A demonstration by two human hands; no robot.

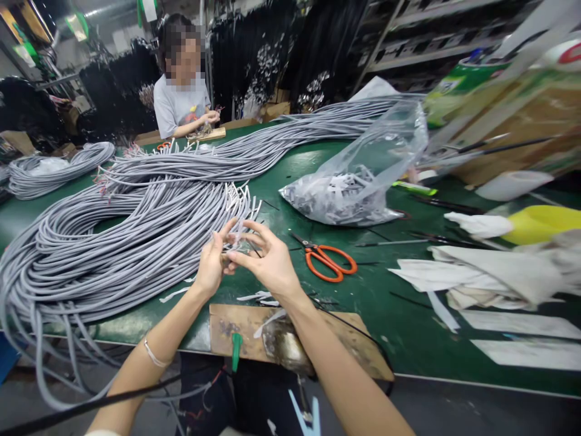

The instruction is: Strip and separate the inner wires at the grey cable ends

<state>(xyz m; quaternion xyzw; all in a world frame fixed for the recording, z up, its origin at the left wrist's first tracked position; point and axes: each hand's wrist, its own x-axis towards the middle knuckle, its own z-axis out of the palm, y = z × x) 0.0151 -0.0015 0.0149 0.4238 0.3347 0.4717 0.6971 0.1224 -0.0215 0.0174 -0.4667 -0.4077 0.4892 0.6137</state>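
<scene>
My left hand (212,261) and my right hand (267,257) meet over the green table (394,321), just in front of a big bundle of grey cables (136,230). Both pinch the end of one grey cable (236,242) and a thin white strip at its tip, fingers curled round it. The cut cable ends with white tips fan out right behind my fingers. A wooden board (236,330) with a green-handled tool (235,350) and a metal fixture lies below my wrists at the table's near edge.
Orange-handled scissors (329,261) lie right of my hands. A clear plastic bag of white scraps (358,181) sits beyond them. White paper strips (476,278) and a yellow container (540,223) lie at right. Another person (181,91) works at the far side.
</scene>
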